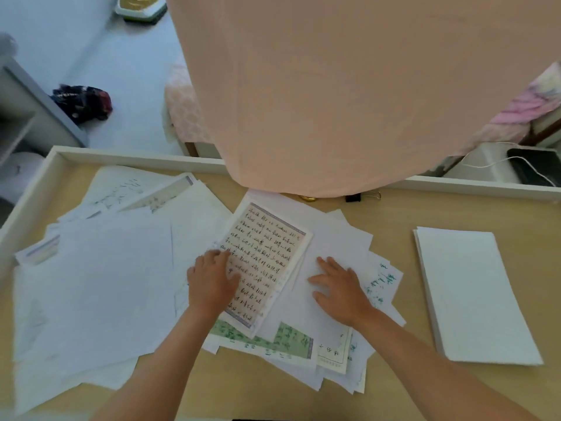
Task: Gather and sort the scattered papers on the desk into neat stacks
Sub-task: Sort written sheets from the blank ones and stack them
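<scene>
The left hand [212,282] is gripping the left edge of the handwritten sheet [267,259] while the right hand [340,288], fingers straight, is pressing the loose papers [334,247] beside it, likely pinning them so the sheet is sliding free alone, bound for the neat stack [473,293] lying well right of both hands.

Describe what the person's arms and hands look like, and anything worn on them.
The left forearm and right forearm are bare as far as the picture's lower edge: no sleeve shows. The left hand and right hand wear no gloves. No watch, bracelet or ring is visible on either wrist or the fingers, and there are no visible markings.
</scene>
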The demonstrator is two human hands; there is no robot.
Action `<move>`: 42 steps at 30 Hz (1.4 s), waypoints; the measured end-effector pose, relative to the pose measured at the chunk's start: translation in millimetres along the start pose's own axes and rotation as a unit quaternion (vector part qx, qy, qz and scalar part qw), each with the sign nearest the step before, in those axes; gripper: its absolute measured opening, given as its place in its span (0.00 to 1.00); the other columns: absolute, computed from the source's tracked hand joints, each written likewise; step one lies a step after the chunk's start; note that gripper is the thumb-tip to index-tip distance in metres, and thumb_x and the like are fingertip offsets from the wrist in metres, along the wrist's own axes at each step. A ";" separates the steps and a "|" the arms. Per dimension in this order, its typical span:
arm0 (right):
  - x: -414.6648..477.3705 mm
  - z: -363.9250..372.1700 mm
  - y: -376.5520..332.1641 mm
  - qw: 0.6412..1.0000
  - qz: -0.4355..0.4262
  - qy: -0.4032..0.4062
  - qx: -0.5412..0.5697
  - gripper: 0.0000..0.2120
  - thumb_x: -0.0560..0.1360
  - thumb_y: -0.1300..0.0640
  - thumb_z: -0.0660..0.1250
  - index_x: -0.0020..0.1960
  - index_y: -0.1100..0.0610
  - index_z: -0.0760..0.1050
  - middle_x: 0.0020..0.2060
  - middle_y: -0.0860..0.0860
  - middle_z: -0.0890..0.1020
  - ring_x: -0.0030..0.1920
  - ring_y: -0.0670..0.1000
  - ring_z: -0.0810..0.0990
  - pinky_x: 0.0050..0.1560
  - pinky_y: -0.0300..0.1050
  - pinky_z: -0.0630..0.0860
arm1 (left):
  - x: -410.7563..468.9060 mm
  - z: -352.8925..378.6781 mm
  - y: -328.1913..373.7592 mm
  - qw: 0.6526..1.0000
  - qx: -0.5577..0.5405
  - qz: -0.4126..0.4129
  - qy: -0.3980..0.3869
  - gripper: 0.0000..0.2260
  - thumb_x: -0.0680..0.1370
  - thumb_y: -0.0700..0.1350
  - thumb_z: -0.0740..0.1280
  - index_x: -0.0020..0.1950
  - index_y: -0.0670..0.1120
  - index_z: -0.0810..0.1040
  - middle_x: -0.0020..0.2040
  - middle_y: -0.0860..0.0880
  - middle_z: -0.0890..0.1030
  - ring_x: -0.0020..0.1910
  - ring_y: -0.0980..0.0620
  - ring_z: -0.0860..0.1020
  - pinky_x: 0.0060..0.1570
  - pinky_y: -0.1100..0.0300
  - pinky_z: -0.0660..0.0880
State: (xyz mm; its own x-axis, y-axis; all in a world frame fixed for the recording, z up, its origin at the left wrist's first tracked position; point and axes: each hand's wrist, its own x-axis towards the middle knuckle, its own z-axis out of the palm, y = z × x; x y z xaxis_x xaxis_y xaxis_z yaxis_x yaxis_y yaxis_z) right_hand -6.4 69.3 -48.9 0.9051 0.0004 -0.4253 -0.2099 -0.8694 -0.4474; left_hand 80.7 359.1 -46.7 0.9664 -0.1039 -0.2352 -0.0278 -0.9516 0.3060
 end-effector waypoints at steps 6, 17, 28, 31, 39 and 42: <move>3.7 -9.7 -18.0 0.935 0.309 0.116 0.127 0.36 0.74 0.43 0.69 0.77 0.47 0.58 0.79 0.54 0.53 0.78 0.59 0.51 0.71 0.64 0.60 | 3.6 -8.5 -0.4 0.987 -0.080 -0.128 -0.063 0.47 0.66 0.57 0.78 0.76 0.47 0.56 0.72 0.44 0.61 0.72 0.41 0.59 0.62 0.40 0.69; 12.8 -24.5 -16.8 0.794 0.362 0.282 0.399 0.35 0.70 0.60 0.73 0.74 0.52 0.64 0.70 0.57 0.68 0.65 0.60 0.73 0.58 0.54 0.75 | -12.5 12.1 37.8 0.984 -0.080 -0.144 -0.065 0.32 0.68 0.52 0.77 0.67 0.48 0.68 0.70 0.45 0.63 0.69 0.42 0.61 0.58 0.44 0.72; -0.4 -38.9 19.4 0.896 0.303 0.188 0.263 0.08 0.80 0.57 0.63 0.51 0.55 0.80 0.50 0.53 0.84 0.45 0.53 0.80 0.44 0.45 0.76 | -20.3 16.4 57.1 0.987 -0.040 -0.143 -0.053 0.48 0.65 0.65 0.75 0.76 0.48 0.56 0.76 0.44 0.59 0.74 0.41 0.58 0.67 0.39 0.65; -7.7 -49.2 32.9 0.909 0.286 0.251 0.171 0.16 0.83 0.58 0.56 0.66 0.53 0.78 0.58 0.51 0.83 0.56 0.55 0.80 0.53 0.47 0.75 | -18.7 13.6 51.2 0.973 -0.044 -0.219 -0.051 0.57 0.59 0.69 0.76 0.77 0.47 0.51 0.76 0.44 0.54 0.75 0.40 0.54 0.66 0.36 0.65; 11.1 -62.4 21.8 0.888 0.214 0.146 0.381 0.07 0.82 0.57 0.60 0.54 0.54 0.76 0.48 0.49 0.81 0.46 0.50 0.78 0.41 0.42 0.73 | -11.3 4.5 46.1 0.963 -0.105 -0.245 -0.049 0.47 0.61 0.58 0.82 0.70 0.42 0.61 0.65 0.40 0.66 0.67 0.39 0.64 0.59 0.42 0.73; 20.5 -52.7 14.6 0.900 0.230 0.049 0.367 0.10 0.83 0.53 0.57 0.57 0.55 0.74 0.52 0.52 0.81 0.48 0.51 0.78 0.49 0.45 0.76 | -11.5 2.6 38.8 0.969 -0.092 -0.223 -0.059 0.42 0.64 0.58 0.80 0.70 0.45 0.65 0.64 0.43 0.71 0.67 0.41 0.67 0.60 0.44 0.73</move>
State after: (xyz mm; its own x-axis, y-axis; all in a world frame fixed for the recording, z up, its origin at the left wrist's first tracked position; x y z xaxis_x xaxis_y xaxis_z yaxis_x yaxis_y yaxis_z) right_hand 28.5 30.6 -22.7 0.6811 -0.3506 -0.6429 -0.7257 -0.2064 -0.6563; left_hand 67.9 322.6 -34.6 0.8352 0.2640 -0.4825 0.4433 -0.8424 0.3064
